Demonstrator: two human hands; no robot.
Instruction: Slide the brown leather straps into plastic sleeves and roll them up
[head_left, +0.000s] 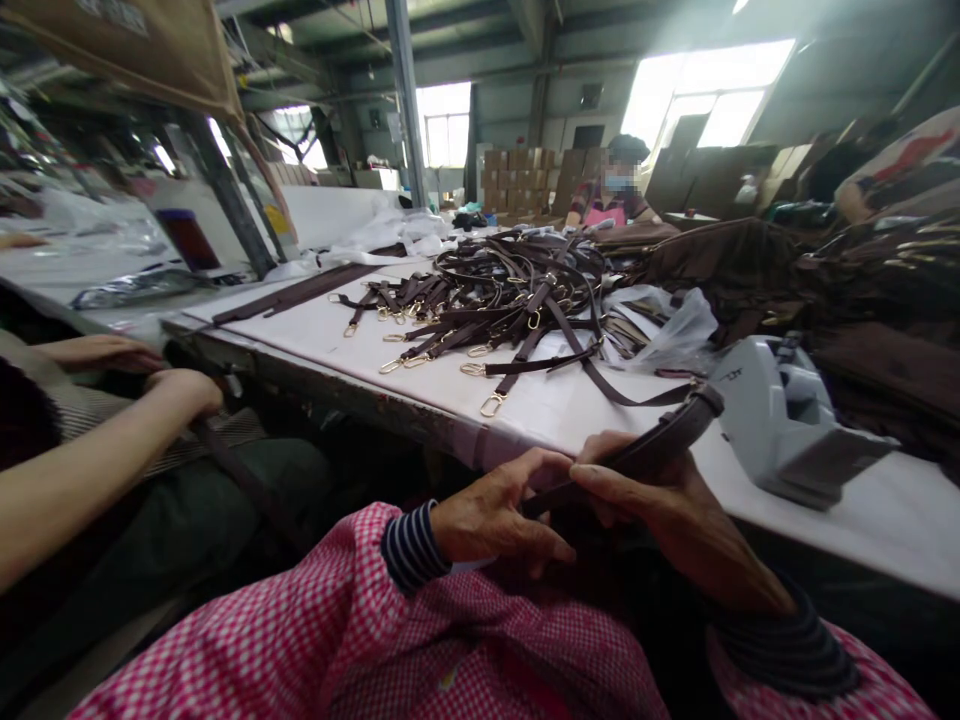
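A dark brown strap runs between my two hands above my lap, close to the table edge. My right hand is closed round it, thumb pressed on top, and a looped end with a buckle or keeper sticks up past the fingers. My left hand pinches the strap's lower part between thumb and fingers, its tip touching the right thumb. Beyond them a tangled pile of brown straps with gold-coloured metal clasps lies on the white table.
A grey tape dispenser stands at the right beside clear plastic bags. Dark brown bags are heaped behind it. On my left sits a co-worker, whose forearm is close by. Another person is across the table.
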